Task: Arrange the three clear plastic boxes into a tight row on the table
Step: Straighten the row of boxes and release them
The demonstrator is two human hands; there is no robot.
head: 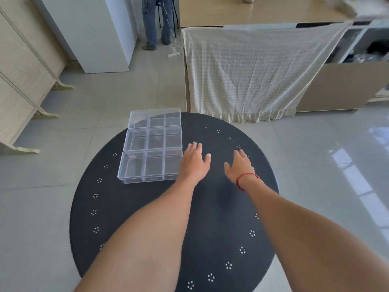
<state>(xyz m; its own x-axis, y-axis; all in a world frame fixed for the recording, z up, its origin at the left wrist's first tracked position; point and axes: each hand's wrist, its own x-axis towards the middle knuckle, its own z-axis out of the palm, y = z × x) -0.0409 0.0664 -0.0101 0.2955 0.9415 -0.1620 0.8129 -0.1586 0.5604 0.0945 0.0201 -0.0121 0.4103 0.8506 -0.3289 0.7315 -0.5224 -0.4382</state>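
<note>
Both bare forearms reach forward over the round black table [210, 218], palms down. The left hand [194, 162] lies flat just right of the nearest box, its little-finger edge at or almost at that box's right wall; whether it touches cannot be told. Its fingers are straight and slightly spread, holding nothing. The right hand [240, 167] hovers or rests further right over bare tabletop, well apart from the boxes, fingers extended and loosely spread, thumb out to the left, also holding nothing. A red string bracelet [245, 179] circles the right wrist.

There are three clear plastic boxes, standing in a row that runs from near to far on the left part of the table, long sides against one another with no visible gap. The near box [148, 167] sits fully on the table; the middle box [153, 138] touches it; the far box [155, 118] overhangs the table's far edge slightly. Each is lidded and split by inner walls into compartments, three across and two deep as far as can be seen. A few small items show faintly inside, including a reddish speck in the near box's far right compartment; what they are cannot be told.

Beyond the table, a cream cloth [252, 76] hangs over a counter.
</note>
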